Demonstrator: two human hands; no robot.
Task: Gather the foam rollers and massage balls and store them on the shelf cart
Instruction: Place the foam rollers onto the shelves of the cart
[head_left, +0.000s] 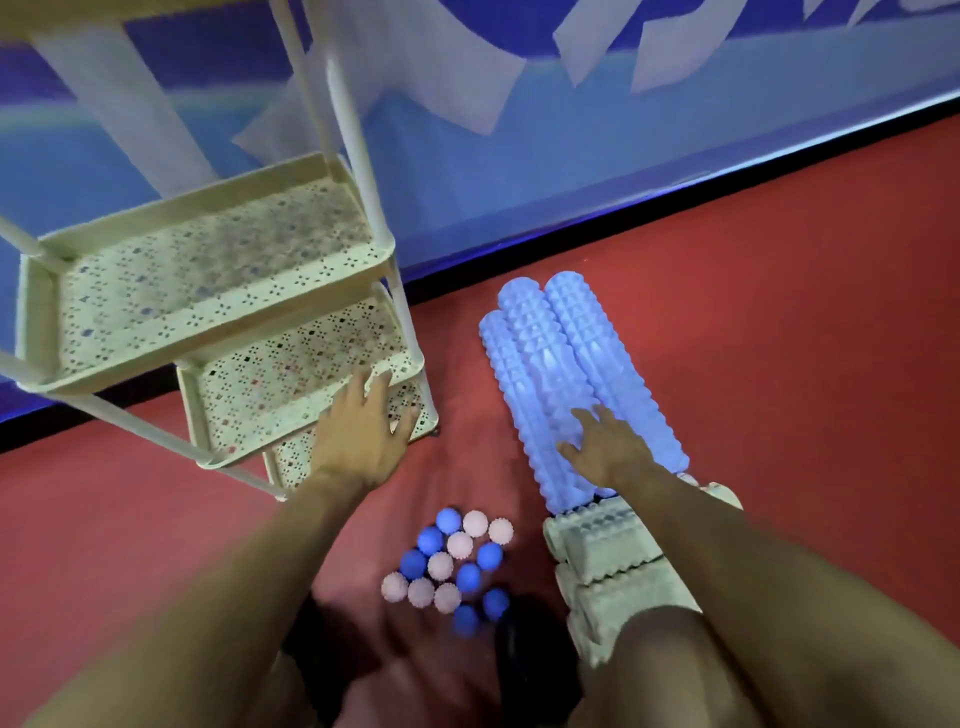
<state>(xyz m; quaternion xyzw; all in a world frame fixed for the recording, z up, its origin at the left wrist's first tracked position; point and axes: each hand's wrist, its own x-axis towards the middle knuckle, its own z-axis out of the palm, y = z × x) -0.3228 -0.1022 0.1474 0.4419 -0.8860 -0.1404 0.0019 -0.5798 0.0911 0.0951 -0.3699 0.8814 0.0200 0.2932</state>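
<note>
Three light blue knobbly foam rollers (550, 358) lie side by side on the red floor, right of centre. My right hand (605, 447) rests on their near ends with fingers spread and nearly straight. White foam rollers (608, 551) lie nearer me, partly under my right forearm. A cluster of several blue and pink spiky massage balls (452, 561) sits on the floor at the centre. The cream shelf cart (208, 291) with perforated tiers stands at the left. My left hand (361, 431) hovers open at the corner of its lower tiers, holding nothing.
A blue wall panel (519, 156) with a black base strip runs behind the cart and rollers. Red floor (779, 338) stretches to the right. My knees and a dark shape fill the bottom edge.
</note>
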